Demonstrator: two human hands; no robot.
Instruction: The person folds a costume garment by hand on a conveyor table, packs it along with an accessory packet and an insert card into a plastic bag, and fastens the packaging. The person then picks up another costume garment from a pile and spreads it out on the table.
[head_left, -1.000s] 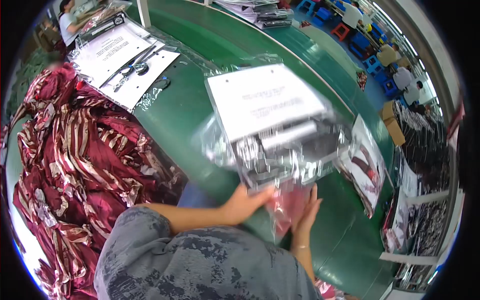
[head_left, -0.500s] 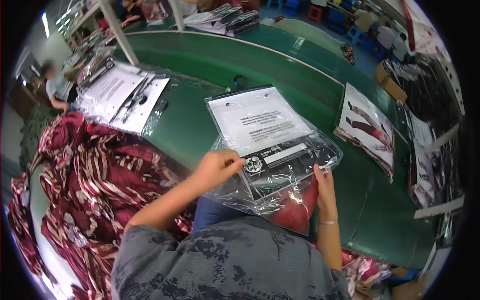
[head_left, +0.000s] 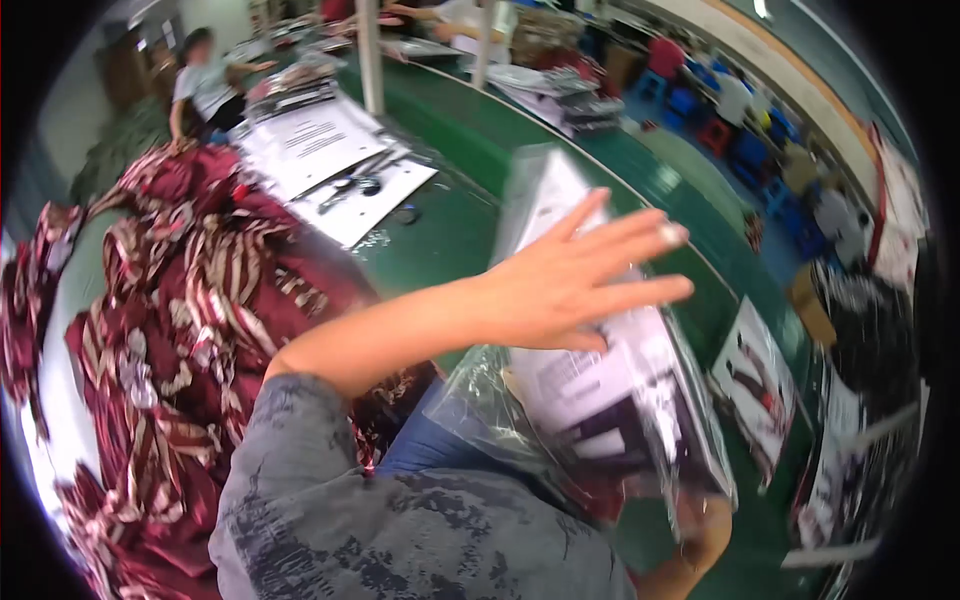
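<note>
A clear plastic bag (head_left: 690,415) holding a white printed card with a black label band is raised and tilted in front of me, blurred by motion. My left hand (head_left: 580,285) is spread open across the upper part of it, palm toward the bag, fingers pointing right. At the bag's lower right corner, my right hand (head_left: 705,522) grips the plastic; its fingers are partly covered by the film. Loose plastic from the bag hangs over my lap.
Maroon striped garments (head_left: 200,350) are heaped at left. Bagged white cards (head_left: 370,195) lie on the green table (head_left: 450,205), with a picture-card packet (head_left: 755,385) at right. A co-worker (head_left: 205,90) stands far left; posts (head_left: 368,60) rise behind.
The bag has gone from lying nearly flat to tilted up, and moved right. My left hand has released its pinch and spread across it. The view has turned.
</note>
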